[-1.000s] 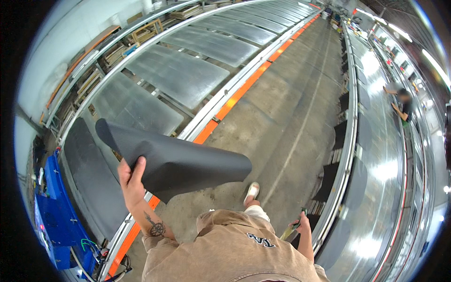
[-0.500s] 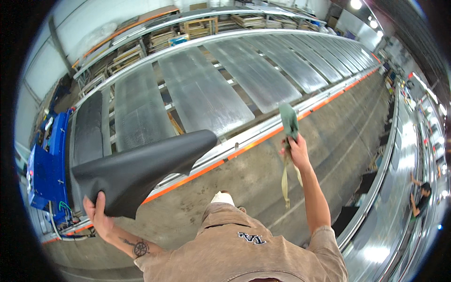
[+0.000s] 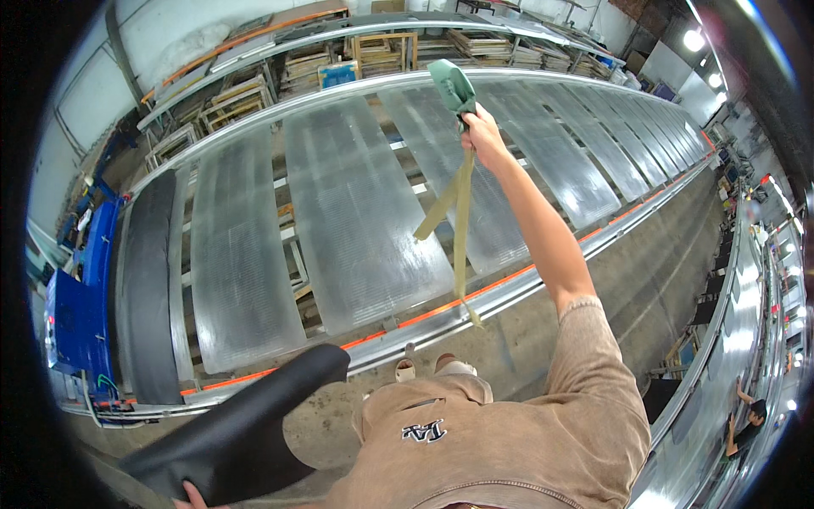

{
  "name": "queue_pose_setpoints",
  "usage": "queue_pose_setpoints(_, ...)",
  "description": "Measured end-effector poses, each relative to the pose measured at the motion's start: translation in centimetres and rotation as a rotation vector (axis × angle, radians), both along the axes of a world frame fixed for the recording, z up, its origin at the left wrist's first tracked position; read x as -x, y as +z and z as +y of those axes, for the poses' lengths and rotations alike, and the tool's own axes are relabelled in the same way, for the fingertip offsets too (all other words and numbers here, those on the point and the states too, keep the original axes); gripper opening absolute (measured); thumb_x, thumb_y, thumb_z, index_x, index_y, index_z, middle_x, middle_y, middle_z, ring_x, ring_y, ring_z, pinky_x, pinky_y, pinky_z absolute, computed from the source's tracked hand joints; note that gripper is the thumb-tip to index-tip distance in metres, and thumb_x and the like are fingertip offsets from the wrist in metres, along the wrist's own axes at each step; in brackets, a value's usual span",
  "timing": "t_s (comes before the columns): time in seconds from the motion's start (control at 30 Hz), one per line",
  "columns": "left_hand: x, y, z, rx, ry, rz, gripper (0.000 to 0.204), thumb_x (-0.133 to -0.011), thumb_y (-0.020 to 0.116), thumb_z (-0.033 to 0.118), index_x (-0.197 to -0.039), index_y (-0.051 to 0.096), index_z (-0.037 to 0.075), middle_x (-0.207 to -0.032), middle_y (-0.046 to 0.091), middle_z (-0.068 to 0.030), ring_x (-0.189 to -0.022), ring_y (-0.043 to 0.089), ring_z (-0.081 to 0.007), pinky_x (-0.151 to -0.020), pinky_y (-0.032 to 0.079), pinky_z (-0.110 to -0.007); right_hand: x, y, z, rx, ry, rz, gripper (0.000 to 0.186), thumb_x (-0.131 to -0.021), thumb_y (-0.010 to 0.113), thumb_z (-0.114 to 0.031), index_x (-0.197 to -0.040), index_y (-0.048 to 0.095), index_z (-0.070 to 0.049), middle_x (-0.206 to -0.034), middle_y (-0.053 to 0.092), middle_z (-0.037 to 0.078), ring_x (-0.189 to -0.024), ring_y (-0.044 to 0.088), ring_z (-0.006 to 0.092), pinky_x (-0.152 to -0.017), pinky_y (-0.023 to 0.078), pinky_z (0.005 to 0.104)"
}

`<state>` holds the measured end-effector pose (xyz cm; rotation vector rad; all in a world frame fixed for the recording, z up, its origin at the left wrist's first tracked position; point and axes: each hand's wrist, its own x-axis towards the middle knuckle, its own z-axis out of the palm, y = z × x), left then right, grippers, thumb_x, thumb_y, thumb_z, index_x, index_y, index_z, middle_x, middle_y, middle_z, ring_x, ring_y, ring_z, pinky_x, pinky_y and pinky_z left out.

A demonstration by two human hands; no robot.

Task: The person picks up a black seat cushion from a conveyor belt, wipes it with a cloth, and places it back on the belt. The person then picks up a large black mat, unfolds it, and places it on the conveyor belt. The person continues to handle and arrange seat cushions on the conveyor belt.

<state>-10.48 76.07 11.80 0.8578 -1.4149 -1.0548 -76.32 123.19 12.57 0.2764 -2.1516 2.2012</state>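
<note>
The left hand (image 3: 192, 497) grips a curled black sheet (image 3: 233, 433) at seven o'clock; the right hand (image 3: 483, 136), toward one, has its grip closed on a green strapped piece (image 3: 452, 85). A flat dark sheet (image 3: 153, 297) already lies on the tabletop (image 3: 365, 246) at nine; the curled one does not.

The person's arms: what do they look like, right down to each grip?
The right arm leaves a short, faded brown sleeve; the right grip wears no glove. Of the left grip, only a small gloveless part shows; its sleeve cannot be made out.
</note>
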Motion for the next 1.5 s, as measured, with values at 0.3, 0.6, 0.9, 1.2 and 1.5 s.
queue_pose_setpoints(0.3, 7.9, 1.0, 13.9, 0.044, 0.327, -0.13, 0.056, -0.093, 0.067, 0.012, -0.143, 0.048, -0.005, -0.147, 0.048, -0.0184, -0.124, 0.057, -0.0313, -0.107, 0.045, -0.044, 24.3, 10.1, 2.6, -0.349, -0.306, 0.894, 0.042, -0.092, 0.047, -0.011, -0.132, 0.06, -0.007, -0.129, 0.064, 0.021, -0.119, 0.062, 0.0379, -0.103, 0.048, 0.042)
queue_pose_setpoints(0.6, 14.1, 2.0, 25.9, 0.039, 0.505, -0.197, 0.054, -0.092, 0.067, 0.012, -0.14, 0.051, -0.006, -0.144, 0.051, -0.0183, -0.122, 0.057, -0.031, -0.106, 0.045, -0.043, 31.1, -0.4, 7.2, -0.379, -0.42, 1.045, 0.057, -0.09, 0.05, 0.001, -0.145, 0.047, -0.013, -0.123, 0.064, 0.025, -0.108, 0.065, 0.0463, -0.09, 0.054, 0.0506)
queue_pose_setpoints(0.9, 16.2, 2.7, 32.6, 0.036, 0.562, -0.231, 0.052, -0.091, 0.067, 0.013, -0.138, 0.053, -0.006, -0.141, 0.054, -0.0183, -0.121, 0.058, -0.0308, -0.105, 0.045, -0.043, 29.8, -35.0, 15.1, -1.524, 0.001, 0.173, 0.081, -0.088, 0.068, -0.03, -0.149, 0.031, 0.007, -0.142, 0.043, 0.033, -0.137, 0.034, 0.0495, -0.115, 0.026, 0.0574)
queue_pose_setpoints(1.2, 5.1, 8.2, 39.3, -0.159, 0.457, -0.011, 0.045, -0.089, 0.067, 0.01, -0.131, 0.06, -0.004, -0.132, 0.06, -0.0148, -0.117, 0.06, -0.0274, -0.103, 0.045, -0.039, -0.9, -32.1, 0.7, -0.302, 1.085, -0.304, 0.054, -0.099, 0.064, -0.034, -0.136, 0.057, 0.005, -0.12, 0.07, 0.013, -0.114, 0.061, 0.0196, -0.099, 0.048, 0.0348)
queue_pose_setpoints(1.5, -3.0, 4.2, 39.0, -0.112, 0.158, 0.025, 0.04, -0.084, 0.06, -0.006, -0.124, 0.063, -0.008, -0.118, 0.07, -0.0112, -0.109, 0.065, -0.0207, -0.098, 0.045, -0.031, -21.8, -32.8, -14.8, 0.317, 2.223, -1.345, 0.09, -0.097, 0.035, -0.073, -0.142, 0.051, 0.004, -0.141, 0.057, 0.016, -0.129, 0.055, 0.0307, -0.111, 0.041, 0.0471)
